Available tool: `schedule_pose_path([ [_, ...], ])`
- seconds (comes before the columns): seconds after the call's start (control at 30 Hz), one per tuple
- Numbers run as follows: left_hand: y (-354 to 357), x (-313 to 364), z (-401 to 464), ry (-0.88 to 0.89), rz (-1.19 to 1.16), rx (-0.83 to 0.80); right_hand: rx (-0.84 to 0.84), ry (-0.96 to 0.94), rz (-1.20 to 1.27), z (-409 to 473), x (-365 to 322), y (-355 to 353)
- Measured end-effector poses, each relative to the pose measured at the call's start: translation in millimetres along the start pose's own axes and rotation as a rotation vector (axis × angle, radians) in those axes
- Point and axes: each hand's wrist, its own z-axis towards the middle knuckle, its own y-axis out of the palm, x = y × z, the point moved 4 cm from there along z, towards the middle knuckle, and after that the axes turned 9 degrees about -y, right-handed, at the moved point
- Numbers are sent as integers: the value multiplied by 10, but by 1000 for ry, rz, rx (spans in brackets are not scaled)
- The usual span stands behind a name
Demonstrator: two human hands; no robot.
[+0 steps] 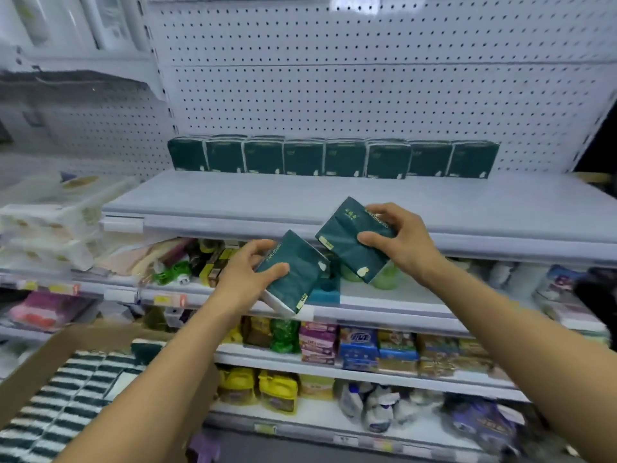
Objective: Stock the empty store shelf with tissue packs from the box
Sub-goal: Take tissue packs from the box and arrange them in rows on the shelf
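The left hand grips a green pack, fingers over its top edge and thumb on its face, tilted and held in the air. Just right of it and a little higher, the right hand grips a second pack over the shelf lip. Beyond both grips a row of packs stands against the pegboard; the box lies below the left forearm, striped with packs' edges.

No legible text on tissue packs

I'm in a shop aisle: white pegboard shelving, price tags on the edges, packaged goods stacked below.
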Motion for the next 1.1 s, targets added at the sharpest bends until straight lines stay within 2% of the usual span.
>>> schedule_pose_path([
  [0.17,435,509,195,59,34,-87,167,-106,-302,237,23,-852],
  [0.33,760,890,463,122,54,-116,193,-84,-634,465,176,-1356],
  [0.53,1114,1184,1026,172,33,-184,158,-72,-772,838,601,-1666],
  [0.73,1411,1472,1770,188,80,-221,-23,-103,-1051,1354,966,-1868],
  [1.1,1810,1508,2679,130,126,-354,7,-238,-1095,2212,1516,-1953],
])
